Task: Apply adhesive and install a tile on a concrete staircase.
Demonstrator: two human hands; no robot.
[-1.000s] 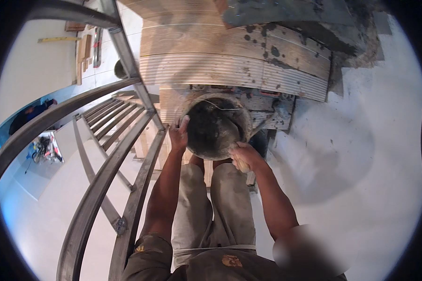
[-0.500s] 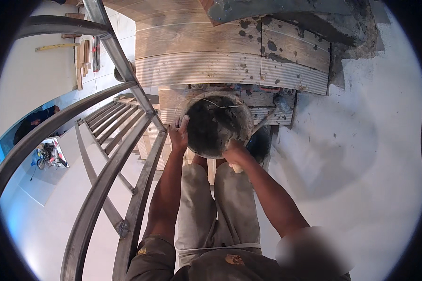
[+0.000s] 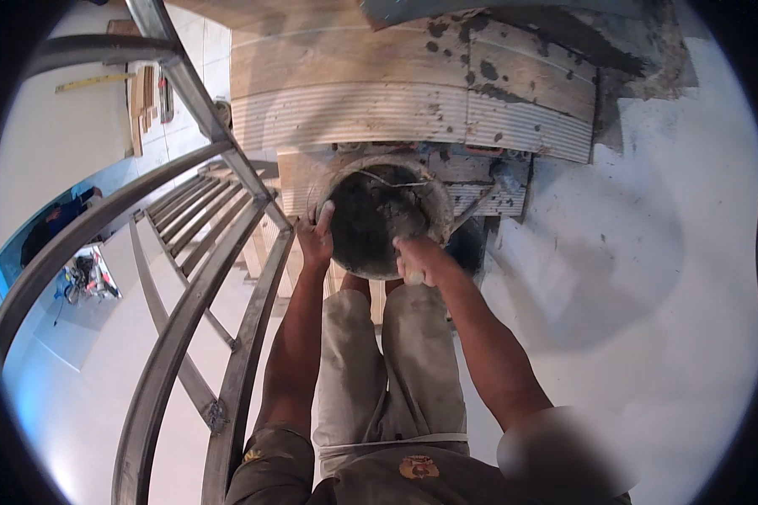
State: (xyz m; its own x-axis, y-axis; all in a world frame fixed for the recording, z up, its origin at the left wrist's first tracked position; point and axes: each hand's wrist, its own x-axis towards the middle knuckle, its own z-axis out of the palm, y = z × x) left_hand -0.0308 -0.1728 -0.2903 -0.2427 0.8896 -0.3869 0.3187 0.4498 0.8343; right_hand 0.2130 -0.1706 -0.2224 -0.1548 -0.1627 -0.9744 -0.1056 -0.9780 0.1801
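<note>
A round bucket (image 3: 440, 202), its rim crusted with grey, stands on a stair tread just in front of my legs. Dark wet mortar (image 3: 358, 223) lies inside, and a thin wire handle crosses the far part of its mouth. My left hand (image 3: 316, 240) is closed on the bucket's left rim, thumb up. At the near right rim, my right hand (image 3: 424, 259) is wrapped round the pale handle of a trowel (image 3: 414, 276). The trowel's blade is in the bucket, coated with mortar and hard to make out.
A metal railing (image 3: 177, 328) runs along my left. Wood-look stair tiles (image 3: 354, 109) with ribbed edges rise ahead, splashed with mortar. Right of the bucket are a mallet-like tool (image 3: 507, 174) and a dark container (image 3: 467, 251). Another person (image 3: 55, 223) is far below left.
My right hand and the trowel have moved slightly left and away from me, over the bucket's mouth. My left hand stays on the rim. The view has shifted a little.
</note>
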